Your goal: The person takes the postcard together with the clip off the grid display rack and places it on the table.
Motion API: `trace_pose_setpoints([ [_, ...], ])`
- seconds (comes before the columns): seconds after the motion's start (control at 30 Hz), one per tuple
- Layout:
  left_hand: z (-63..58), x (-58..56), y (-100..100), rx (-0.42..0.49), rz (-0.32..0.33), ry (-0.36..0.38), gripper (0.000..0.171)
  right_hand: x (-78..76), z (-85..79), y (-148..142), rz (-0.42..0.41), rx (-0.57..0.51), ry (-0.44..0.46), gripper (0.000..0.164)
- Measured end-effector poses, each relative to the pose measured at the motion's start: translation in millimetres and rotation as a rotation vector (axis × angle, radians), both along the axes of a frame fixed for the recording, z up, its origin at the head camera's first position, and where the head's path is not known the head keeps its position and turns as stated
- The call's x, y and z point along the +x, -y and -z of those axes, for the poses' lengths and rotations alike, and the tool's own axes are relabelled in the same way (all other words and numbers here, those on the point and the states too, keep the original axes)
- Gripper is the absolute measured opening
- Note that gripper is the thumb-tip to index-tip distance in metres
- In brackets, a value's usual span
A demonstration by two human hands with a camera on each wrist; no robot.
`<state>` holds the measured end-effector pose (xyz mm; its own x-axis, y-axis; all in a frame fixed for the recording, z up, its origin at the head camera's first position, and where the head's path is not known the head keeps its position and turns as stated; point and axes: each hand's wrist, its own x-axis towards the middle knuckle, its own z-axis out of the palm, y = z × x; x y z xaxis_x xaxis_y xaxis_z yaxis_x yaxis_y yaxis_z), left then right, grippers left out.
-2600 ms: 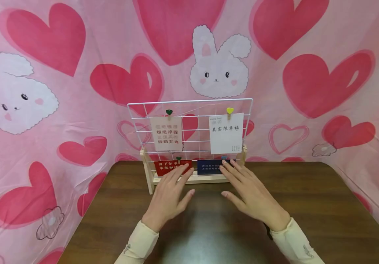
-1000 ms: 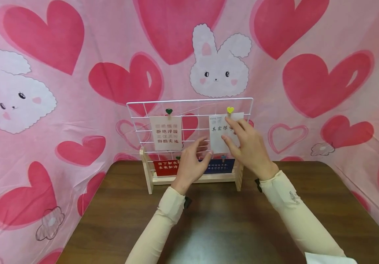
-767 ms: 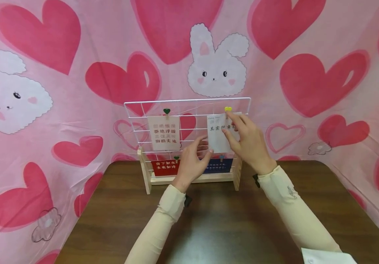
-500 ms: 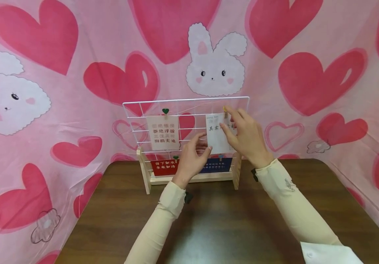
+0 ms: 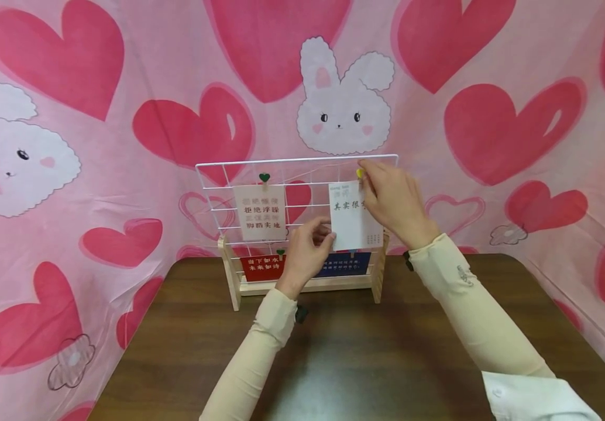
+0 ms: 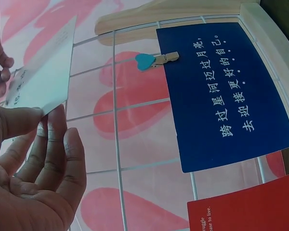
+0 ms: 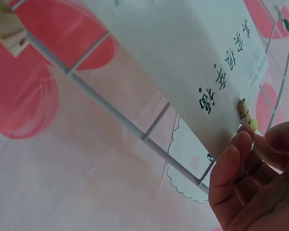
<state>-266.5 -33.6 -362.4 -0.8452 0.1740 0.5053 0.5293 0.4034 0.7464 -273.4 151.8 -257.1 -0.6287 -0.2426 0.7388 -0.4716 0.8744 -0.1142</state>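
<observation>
In the head view a white card with printed characters hangs at the upper right of a white wire grid. My left hand pinches the card's lower left edge between thumb and fingers; the left wrist view shows the card tilted out from the grid. My right hand is at the card's top, where its thumb and fingertips pinch a wooden clip with a yellow heart. In the right wrist view, the clip sits on the card's top edge, and the fingers partly cover its heart.
A beige card hangs from a green heart clip at the upper left. Below are a red card and a blue card with a blue heart clip. The wooden stand rests on a brown table.
Both hands have risen from low before the rack to the white card. My left hand now pinches its edge; my right has moved up onto the yellow clip. The card's lower end has dropped slightly.
</observation>
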Motion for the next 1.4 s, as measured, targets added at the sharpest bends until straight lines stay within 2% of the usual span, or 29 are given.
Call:
trace_pose_setpoints([
  [0.13, 0.5, 0.9, 1, -0.009, -0.003, 0.006, 0.024, -0.8, -2.7, 0, 0.039, 0.043, 0.02, 0.017],
  [0.4, 0.3, 2.2, 1, -0.01, -0.007, 0.011, 0.024, -0.7, -5.6, 0, 0.105, 0.113, 0.076, 0.014],
  [0.6, 0.4, 0.9, 1, -0.018, -0.019, -0.002, 0.023, -1.2, -9.7, 0, 0.121, 0.159, 0.089, 0.016],
  [0.8, 0.6, 0.0, 1, -0.016, -0.022, 0.006, 0.023, -2.0, -13.0, -1, 0.092, 0.096, 0.12, 0.016],
  [1.13, 0.5, -0.1, 3, -0.024, -0.032, 0.016, 0.024, -5.4, -13.0, -3, 0.025, 0.045, 0.097, 0.014],
  [1.27, -0.3, -0.1, 3, -0.023, -0.038, 0.001, 0.024, -4.2, -15.8, -3, -0.002, 0.035, 0.061, 0.013],
  [1.4, -0.6, 1.3, 2, -0.026, -0.043, -0.009, 0.024, 1.7, -22.1, -3, -0.017, 0.009, -0.019, 0.012],
])
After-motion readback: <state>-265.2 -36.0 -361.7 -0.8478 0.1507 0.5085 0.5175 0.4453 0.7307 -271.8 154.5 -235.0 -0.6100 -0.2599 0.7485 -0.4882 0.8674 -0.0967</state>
